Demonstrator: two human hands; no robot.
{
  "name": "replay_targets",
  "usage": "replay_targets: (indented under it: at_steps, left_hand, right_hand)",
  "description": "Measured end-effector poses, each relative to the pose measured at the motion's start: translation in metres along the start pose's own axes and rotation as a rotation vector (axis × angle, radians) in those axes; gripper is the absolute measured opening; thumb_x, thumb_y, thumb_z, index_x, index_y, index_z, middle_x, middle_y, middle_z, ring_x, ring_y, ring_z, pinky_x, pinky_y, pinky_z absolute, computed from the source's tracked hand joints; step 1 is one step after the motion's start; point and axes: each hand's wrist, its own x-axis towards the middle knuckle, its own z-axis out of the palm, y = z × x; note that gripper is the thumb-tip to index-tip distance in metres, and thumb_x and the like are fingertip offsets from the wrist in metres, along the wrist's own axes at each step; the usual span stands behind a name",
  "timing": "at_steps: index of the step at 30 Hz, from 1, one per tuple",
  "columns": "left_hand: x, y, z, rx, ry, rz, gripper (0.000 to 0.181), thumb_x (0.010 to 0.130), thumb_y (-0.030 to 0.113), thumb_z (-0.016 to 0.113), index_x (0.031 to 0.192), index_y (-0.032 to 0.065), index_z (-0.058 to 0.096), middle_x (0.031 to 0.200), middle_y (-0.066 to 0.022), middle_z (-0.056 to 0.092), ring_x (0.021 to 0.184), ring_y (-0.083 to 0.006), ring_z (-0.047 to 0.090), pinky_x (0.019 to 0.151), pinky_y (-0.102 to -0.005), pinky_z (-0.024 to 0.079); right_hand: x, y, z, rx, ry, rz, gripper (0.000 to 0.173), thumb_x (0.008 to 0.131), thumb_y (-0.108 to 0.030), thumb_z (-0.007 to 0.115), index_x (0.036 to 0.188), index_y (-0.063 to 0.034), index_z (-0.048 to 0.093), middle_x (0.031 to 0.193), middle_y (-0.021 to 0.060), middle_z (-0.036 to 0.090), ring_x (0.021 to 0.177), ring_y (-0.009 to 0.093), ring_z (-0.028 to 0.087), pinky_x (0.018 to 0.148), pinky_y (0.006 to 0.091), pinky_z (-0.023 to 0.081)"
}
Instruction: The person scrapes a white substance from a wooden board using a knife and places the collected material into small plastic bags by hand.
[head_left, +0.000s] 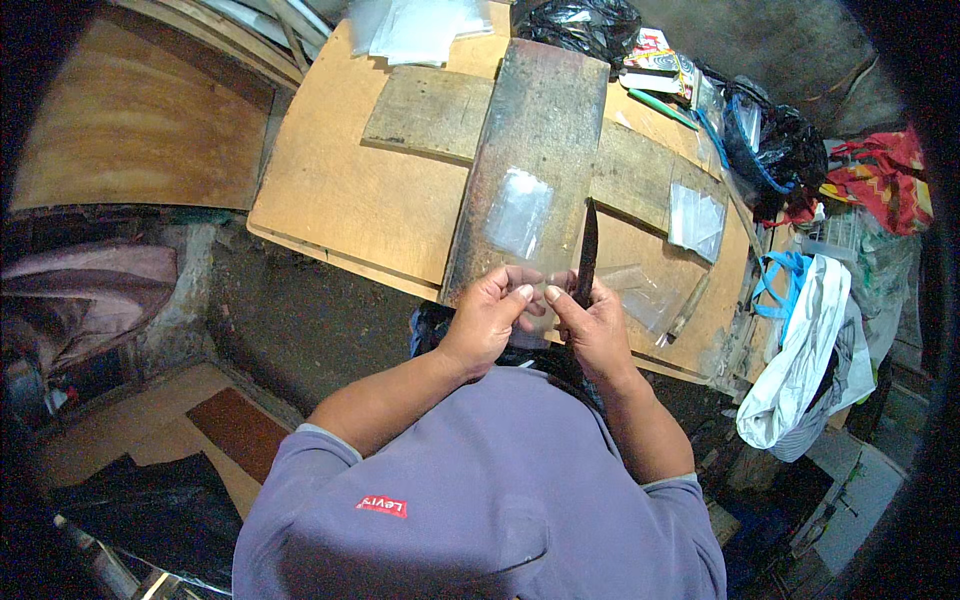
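My left hand (491, 319) and my right hand (596, 322) meet at the front edge of the table, pinching a thin clear plastic sheet (544, 319) between them; its outline is hard to make out. A dark knife blade (589, 251) sticks up from my right hand, pointing away from me, its handle end hidden by the fingers. Just beyond my hands, a small stack of clear plastic pieces (520, 213) lies on a long worn wooden board (541, 112). Loose clear film (637, 296) lies to the right of my right hand.
More plastic pieces (696, 219) rest on the right cross board (637, 169). Beside the loose film lies a narrow tool (688, 309). Clear sheets (420, 30) are piled at the far left. A green stick-like object (663, 109), black bags (581, 26) and a white bag (799, 360) line the far and right sides.
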Motion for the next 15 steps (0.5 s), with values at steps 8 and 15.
replay_targets:
  at_steps: [8,15]
  left_hand:
    - [0.002,0.013,-0.012,-0.008,0.127,0.001,0.032,0.096,0.01,0.055,0.126,0.0039,0.047,0.106,-0.0062,0.06,0.092,-0.0126,0.06,0.074,-0.0261,0.051]
    - [0.001,0.008,-0.039,0.022,0.283,0.1,0.049,0.093,0.011,0.059,0.137,0.0053,0.036,0.129,-0.0107,0.046,0.11,-0.0155,0.053,0.086,-0.0282,0.048]
  right_hand:
    - [0.033,0.004,0.003,-0.098,0.047,-0.027,0.017,0.086,-0.019,0.067,0.089,-0.0023,0.064,0.072,-0.002,0.059,0.059,0.006,0.05,0.05,0.0225,0.038]
    - [0.115,0.023,-0.005,-0.307,0.177,-0.095,0.028,0.084,-0.024,0.069,0.095,0.001,0.065,0.082,0.0052,0.065,0.074,0.015,0.059,0.07,0.0312,0.048]
